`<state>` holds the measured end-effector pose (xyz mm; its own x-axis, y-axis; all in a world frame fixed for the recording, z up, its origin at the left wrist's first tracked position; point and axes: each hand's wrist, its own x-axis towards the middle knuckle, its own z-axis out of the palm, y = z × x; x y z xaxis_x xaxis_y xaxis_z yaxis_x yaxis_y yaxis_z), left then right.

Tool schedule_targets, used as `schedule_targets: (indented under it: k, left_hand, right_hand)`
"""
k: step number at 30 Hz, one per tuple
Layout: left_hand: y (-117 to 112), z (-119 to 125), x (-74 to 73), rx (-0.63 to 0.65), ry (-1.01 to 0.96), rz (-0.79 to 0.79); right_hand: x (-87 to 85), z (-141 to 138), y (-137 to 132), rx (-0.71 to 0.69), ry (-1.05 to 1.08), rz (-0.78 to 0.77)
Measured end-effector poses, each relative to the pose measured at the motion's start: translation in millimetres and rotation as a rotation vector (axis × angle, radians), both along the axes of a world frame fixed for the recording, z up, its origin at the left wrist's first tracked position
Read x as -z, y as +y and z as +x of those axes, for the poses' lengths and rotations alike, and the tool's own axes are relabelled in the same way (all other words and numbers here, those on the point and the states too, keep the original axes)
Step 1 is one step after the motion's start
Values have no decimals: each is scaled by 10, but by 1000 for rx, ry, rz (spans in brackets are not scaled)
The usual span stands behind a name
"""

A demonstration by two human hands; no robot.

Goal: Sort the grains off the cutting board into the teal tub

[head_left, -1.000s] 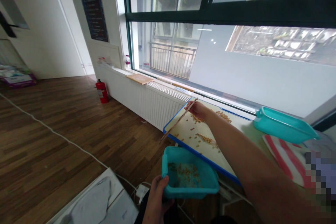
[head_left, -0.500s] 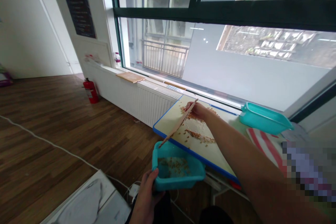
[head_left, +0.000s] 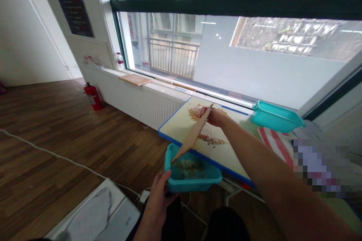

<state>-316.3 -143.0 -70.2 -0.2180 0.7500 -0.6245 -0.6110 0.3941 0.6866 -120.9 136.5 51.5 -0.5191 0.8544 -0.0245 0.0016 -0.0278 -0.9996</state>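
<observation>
My left hand grips the near left rim of a teal plastic basin, held just below the table's front edge. Kernels, orange and pale, lie in the bottom of the basin. In my right hand is a long strip of brown cardboard, slanted down so that its lower end reaches over the basin. Around the strip, piles of corn-like kernels and pale grains are spread on the cream tabletop with a blue edge. The right fingertips are partly hidden behind the cardboard.
A second teal basin stands at the table's back right, beside a red-striped cloth. A radiator runs below the window. On the floor are a red fire extinguisher, a white cable and a white box.
The cardboard strip has turned to show more of its flat face, and its upper part has shifted over the kernels. Fewer kernels lie near the table's front edge. The view has shifted slightly.
</observation>
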Motion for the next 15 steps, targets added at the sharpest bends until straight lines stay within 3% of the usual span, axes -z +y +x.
schedule_targets:
  k: [15]
  left_hand:
    - [57,169,40,43,5,3]
  right_hand:
    - [30,268,-203,48,42,13]
